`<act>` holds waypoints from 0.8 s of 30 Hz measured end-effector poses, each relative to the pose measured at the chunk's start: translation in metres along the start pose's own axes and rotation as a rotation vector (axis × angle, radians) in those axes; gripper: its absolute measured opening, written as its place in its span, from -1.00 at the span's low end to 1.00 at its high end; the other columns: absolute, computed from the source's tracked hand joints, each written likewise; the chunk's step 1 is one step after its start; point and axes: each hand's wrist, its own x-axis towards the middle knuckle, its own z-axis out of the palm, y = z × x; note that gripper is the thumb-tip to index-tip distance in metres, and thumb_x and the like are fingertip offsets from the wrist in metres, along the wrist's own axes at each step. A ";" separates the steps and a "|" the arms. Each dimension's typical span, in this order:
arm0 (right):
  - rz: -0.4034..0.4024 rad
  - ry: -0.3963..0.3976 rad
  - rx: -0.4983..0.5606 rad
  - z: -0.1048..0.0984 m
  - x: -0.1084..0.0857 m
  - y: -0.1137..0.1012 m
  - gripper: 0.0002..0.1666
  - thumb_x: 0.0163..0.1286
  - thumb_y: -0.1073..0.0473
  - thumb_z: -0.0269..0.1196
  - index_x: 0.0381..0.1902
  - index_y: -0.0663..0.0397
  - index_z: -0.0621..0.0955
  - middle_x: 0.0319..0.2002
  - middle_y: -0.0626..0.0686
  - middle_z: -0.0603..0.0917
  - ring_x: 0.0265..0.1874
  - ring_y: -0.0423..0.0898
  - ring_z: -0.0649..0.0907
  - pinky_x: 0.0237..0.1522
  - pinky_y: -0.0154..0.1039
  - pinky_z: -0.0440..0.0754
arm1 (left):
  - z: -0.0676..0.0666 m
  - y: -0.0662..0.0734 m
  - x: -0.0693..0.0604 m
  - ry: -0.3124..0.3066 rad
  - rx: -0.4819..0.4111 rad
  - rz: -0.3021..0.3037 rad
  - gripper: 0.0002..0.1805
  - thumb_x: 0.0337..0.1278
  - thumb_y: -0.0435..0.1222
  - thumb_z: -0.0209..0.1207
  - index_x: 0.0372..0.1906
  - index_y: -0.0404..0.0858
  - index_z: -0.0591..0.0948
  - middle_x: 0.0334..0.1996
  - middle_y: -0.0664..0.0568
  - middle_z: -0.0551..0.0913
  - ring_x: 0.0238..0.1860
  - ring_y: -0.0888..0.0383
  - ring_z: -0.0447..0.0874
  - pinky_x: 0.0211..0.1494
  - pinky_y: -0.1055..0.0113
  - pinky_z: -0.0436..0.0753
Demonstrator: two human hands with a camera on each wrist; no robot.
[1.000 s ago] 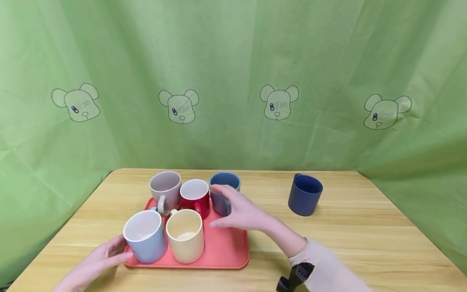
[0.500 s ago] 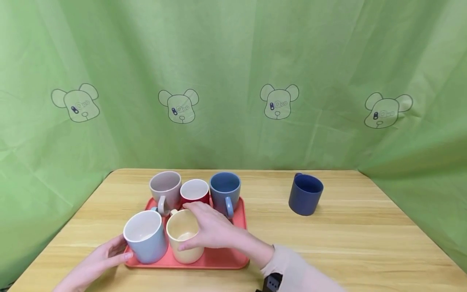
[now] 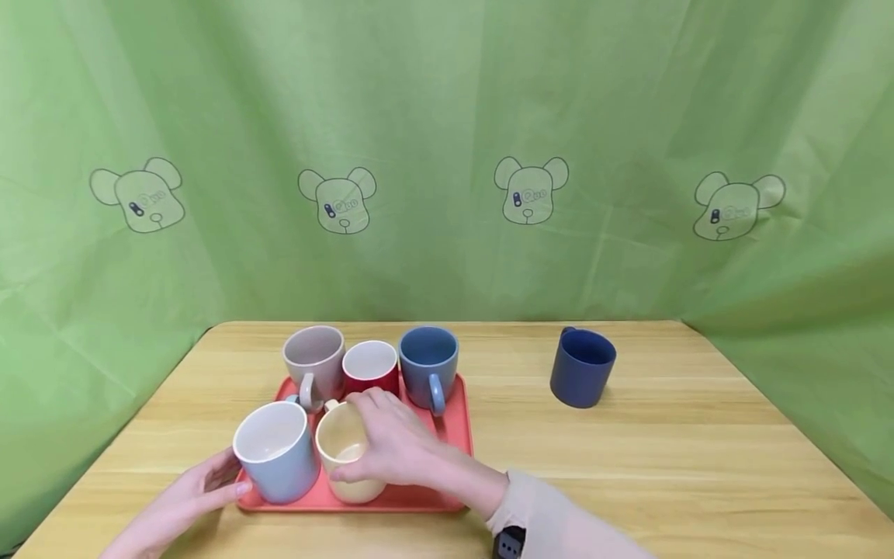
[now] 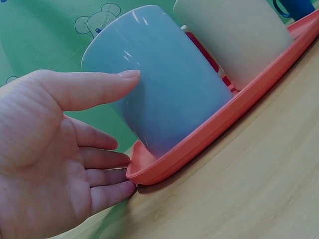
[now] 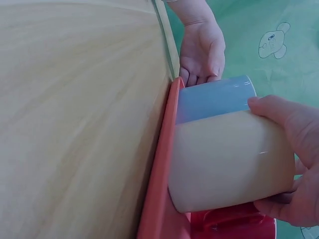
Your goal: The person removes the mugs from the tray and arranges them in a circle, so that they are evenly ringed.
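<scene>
head view: right hand (image 3: 394, 442) grips the cream mug (image 5: 227, 159) near its rim, thumb on the near side, fingers on the far side; mug upright within the red tray (image 3: 457, 415), near edge, its handle pointing far. cannot tell whether its base touches the tray. right wrist view adds the thumb and fingers on opposite sides of the mug, plus the handle of the red mug (image 3: 369, 362), which the right hand covers in the head view. left hand (image 3: 199, 493) at the tray's near left corner, fingers extended, not wrapped round anything; left wrist view shows the thumb against the light blue mug (image 3: 282, 473) and fingertips at the tray corner, hidden from above. head view also gives the far row: gray mug (image 3: 328, 384) left, red between, blue mug (image 3: 417, 380) right. navy mug (image 3: 581, 380) well apart, far right on the wooden table (image 3: 628, 466).
</scene>
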 end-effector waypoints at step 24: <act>-0.046 0.055 0.101 -0.043 -0.028 0.006 -0.07 -0.19 -0.17 0.48 0.14 0.02 0.41 -0.01 -0.11 0.48 -0.04 -0.20 0.44 -0.02 -0.23 0.48 | -0.001 -0.003 0.003 -0.008 0.003 -0.001 -0.24 0.28 -0.27 0.05 0.32 -0.66 -0.05 0.29 -0.52 0.08 0.25 -0.29 0.14 0.04 0.54 0.41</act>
